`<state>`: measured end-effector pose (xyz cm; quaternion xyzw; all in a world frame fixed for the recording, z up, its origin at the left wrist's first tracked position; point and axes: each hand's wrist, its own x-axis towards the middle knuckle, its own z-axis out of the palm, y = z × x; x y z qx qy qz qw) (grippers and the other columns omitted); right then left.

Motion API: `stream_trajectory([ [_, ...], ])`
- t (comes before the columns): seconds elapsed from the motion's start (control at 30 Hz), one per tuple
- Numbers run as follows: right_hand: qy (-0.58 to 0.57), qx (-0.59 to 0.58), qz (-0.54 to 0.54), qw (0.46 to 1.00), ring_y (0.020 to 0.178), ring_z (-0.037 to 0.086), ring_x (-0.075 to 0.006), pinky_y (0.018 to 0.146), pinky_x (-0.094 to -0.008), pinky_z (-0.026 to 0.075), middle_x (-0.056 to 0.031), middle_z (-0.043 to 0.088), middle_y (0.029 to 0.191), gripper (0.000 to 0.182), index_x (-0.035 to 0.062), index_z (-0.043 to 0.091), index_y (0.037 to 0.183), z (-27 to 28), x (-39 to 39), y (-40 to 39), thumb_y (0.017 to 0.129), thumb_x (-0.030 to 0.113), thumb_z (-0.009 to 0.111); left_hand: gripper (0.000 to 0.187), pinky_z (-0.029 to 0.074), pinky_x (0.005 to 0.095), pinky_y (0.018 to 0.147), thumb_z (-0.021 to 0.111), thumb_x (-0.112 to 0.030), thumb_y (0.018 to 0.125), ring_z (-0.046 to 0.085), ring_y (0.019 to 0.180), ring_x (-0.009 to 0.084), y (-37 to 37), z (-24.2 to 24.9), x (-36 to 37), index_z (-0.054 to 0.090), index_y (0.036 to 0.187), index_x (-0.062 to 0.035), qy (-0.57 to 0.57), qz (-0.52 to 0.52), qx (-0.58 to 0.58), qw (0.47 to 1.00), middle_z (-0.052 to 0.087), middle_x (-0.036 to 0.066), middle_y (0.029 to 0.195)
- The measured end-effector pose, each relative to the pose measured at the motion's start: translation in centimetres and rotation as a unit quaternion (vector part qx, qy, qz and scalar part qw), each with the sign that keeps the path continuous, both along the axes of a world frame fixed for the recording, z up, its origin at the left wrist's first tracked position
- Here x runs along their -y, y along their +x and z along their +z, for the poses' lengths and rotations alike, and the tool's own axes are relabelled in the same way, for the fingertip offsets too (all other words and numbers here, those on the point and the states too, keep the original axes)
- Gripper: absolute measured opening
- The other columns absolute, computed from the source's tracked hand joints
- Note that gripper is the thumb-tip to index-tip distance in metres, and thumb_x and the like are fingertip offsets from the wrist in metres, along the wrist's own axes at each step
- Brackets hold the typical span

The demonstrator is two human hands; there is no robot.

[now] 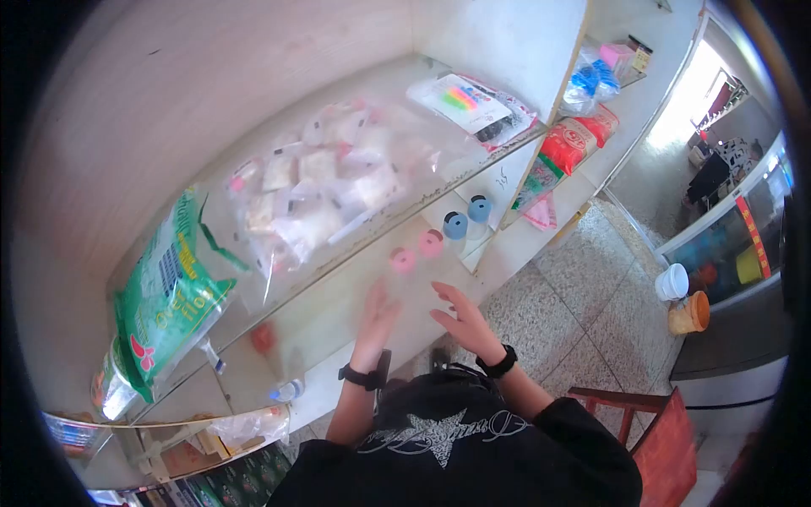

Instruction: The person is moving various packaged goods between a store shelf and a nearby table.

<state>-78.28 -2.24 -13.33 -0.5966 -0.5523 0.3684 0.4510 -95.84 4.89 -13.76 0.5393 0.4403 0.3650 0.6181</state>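
Reaching toward the lower shelf (355,296), I hold both hands just below two pink spools (416,252). My left hand (374,319) is open, fingers stretched and a little blurred, and it holds nothing. My right hand (463,323) is also open, palm turned to the side, empty too. The pink spools stand side by side at the shelf edge, near my fingertips but not touching them. Two blue spools (467,217) stand further along, well apart from my hands. I judge the work is only at the start, because nothing is gripped yet. Above, a big clear bag of small packets (325,190) lies on the upper shelf.
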Motion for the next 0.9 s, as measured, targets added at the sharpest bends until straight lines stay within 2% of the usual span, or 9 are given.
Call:
stream_trajectory([
  [0.13,0.035,0.033,0.010,0.999,0.116,0.045,-0.0274,0.095,-0.0356,0.037,-0.0173,0.046,0.127,0.057,0.0045,0.035,0.133,-2.0,-3.6,-0.4,0.083,0.017,0.059,0.064,0.028,0.0362,0.103,0.052,-0.011,0.082,0.028,0.130,0.0301,1.5,-1.0,-1.7,0.025,0.140,-0.0079,0.023,-0.002,-0.014,1.000,0.029,0.015,0.141],
  [0.2,0.061,0.044,0.001,0.997,0.119,0.043,-0.0296,0.098,-0.0365,0.035,-0.0190,0.044,0.129,0.058,0.0033,0.034,0.133,-2.4,-4.8,-0.8,0.083,0.018,0.059,0.067,0.027,0.0385,0.104,0.051,-0.007,0.078,0.026,0.131,0.0314,1.9,-0.6,-2.9,0.025,0.140,-0.0082,0.066,-0.069,0.013,0.995,0.028,0.014,0.142],
  [0.27,0.062,0.075,0.003,0.995,0.121,0.040,-0.0362,0.100,-0.0398,0.033,-0.0239,0.040,0.131,0.060,0.0006,0.033,0.133,-2.0,-5.0,-1.4,0.081,0.017,0.060,0.068,0.025,0.0385,0.105,0.051,-0.007,0.077,0.026,0.131,0.0303,2.1,0.0,-3.5,0.025,0.140,-0.0068,0.052,-0.082,-0.008,0.995,0.028,0.013,0.142],
  [0.43,0.054,0.024,-0.035,0.998,0.121,0.040,-0.0366,0.100,-0.0398,0.033,-0.0249,0.040,0.131,0.061,-0.0007,0.032,0.133,-1.9,-3.5,-2.5,0.081,0.016,0.060,0.068,0.024,0.0380,0.106,0.052,-0.006,0.076,0.027,0.131,0.0265,1.2,0.0,-3.0,0.026,0.138,-0.0033,-0.005,-0.113,0.009,0.994,0.029,0.012,0.141],
  [0.5,0.063,0.016,-0.062,0.996,0.121,0.040,-0.0362,0.100,-0.0397,0.033,-0.0250,0.040,0.130,0.061,-0.0011,0.032,0.133,-1.4,-2.7,-3.2,0.081,0.016,0.060,0.066,0.025,0.0385,0.105,0.052,-0.005,0.075,0.028,0.130,0.0248,0.3,-1.5,-2.6,0.028,0.137,-0.0030,0.105,-0.101,-0.100,0.984,0.031,0.013,0.140],
  [0.6,0.041,-0.021,-0.114,0.992,0.119,0.043,-0.0355,0.099,-0.0390,0.034,-0.0245,0.043,0.128,0.059,-0.0009,0.033,0.132,0.0,-0.4,-4.7,0.081,0.015,0.060,0.065,0.026,0.0398,0.105,0.053,-0.003,0.075,0.029,0.130,0.0244,-0.1,-0.6,-1.2,0.029,0.136,-0.0026,0.174,-0.123,-0.146,0.966,0.033,0.013,0.138],
  [0.67,-0.002,-0.079,-0.157,0.984,0.116,0.045,-0.0340,0.098,-0.0383,0.034,-0.0231,0.045,0.126,0.057,-0.0007,0.034,0.131,0.8,1.3,-5.7,0.082,0.014,0.059,0.065,0.026,0.0402,0.104,0.054,-0.002,0.075,0.029,0.130,0.0246,-0.1,-0.1,-0.1,0.029,0.135,-0.0026,0.160,-0.160,-0.119,0.967,0.033,0.014,0.138],
  [0.8,-0.003,-0.058,-0.262,0.963,0.114,0.046,-0.0329,0.097,-0.0376,0.036,-0.0218,0.044,0.126,0.055,-0.0005,0.035,0.130,0.3,5.5,-6.7,0.082,0.013,0.058,0.065,0.027,0.0404,0.104,0.053,0.000,0.076,0.032,0.129,0.0248,0.5,1.0,2.6,0.028,0.136,-0.0028,0.100,-0.264,-0.072,0.957,0.034,0.014,0.137],
  [0.9,0.004,-0.042,-0.341,0.939,0.115,0.046,-0.0321,0.096,-0.0372,0.036,-0.0213,0.043,0.128,0.055,-0.0006,0.035,0.131,1.0,9.3,-6.8,0.082,0.012,0.058,0.065,0.028,0.0401,0.103,0.052,0.001,0.078,0.032,0.129,0.0250,1.7,0.3,4.7,0.026,0.137,-0.0035,0.124,-0.350,-0.048,0.927,0.034,0.014,0.138],
])
